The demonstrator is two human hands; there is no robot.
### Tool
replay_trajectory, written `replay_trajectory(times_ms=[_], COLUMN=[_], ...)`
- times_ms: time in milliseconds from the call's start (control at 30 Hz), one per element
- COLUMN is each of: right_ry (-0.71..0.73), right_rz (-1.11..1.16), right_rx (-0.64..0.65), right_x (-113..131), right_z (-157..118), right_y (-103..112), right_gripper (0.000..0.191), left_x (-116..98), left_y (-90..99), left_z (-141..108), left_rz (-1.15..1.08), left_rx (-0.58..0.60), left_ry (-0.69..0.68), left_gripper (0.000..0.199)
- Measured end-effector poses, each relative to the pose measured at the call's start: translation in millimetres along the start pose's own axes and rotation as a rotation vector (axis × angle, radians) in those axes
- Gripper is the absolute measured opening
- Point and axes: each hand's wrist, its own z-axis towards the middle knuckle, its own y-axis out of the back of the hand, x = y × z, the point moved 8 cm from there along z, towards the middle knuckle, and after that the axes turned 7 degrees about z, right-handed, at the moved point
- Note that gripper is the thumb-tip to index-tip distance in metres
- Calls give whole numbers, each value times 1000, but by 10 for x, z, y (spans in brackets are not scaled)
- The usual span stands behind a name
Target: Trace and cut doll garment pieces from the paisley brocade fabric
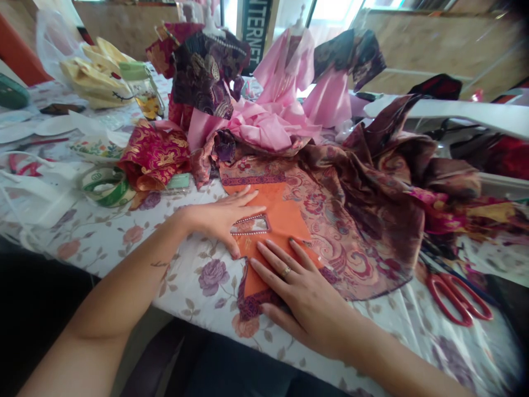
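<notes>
My left hand [217,218] lies flat on an orange fabric panel [276,212], with its fingertips beside a small neck opening edged in pearl beads [250,224]. My right hand [300,292] presses flat on the panel's lower part, fingers spread, a gold ring [285,271] on one finger. Neither hand grips anything. The orange panel rests on a large paisley fabric in maroon and pink [355,231], which bunches up to the right. A dark purple patterned border [252,306] shows under my right hand.
The table's rose-print cloth [210,275] ends in a near edge close to my arms. Red-handled scissors [458,299] lie at the right. Behind stand a pink dress on a small mannequin [285,66], heaped brocades [154,155], a ribbon roll [105,186] and yellow fabric [97,77].
</notes>
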Motion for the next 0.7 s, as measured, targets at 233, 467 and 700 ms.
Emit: replay_trajectory(times_ms=[233, 467, 700], right_ry=[37, 158, 269], right_rz=[-46, -41, -84], right_rx=[-67, -254, -382], right_x=[55, 229, 392], right_z=[-35, -107, -190], right_y=[111, 311, 388], right_gripper=[59, 33, 24], left_x=[0, -68, -253], left_y=[-14, 106, 182], left_z=[21, -34, -50], left_rz=[-13, -51, -90], left_rx=[18, -39, -67], left_ry=[27, -15, -156], left_gripper=[115, 107, 46])
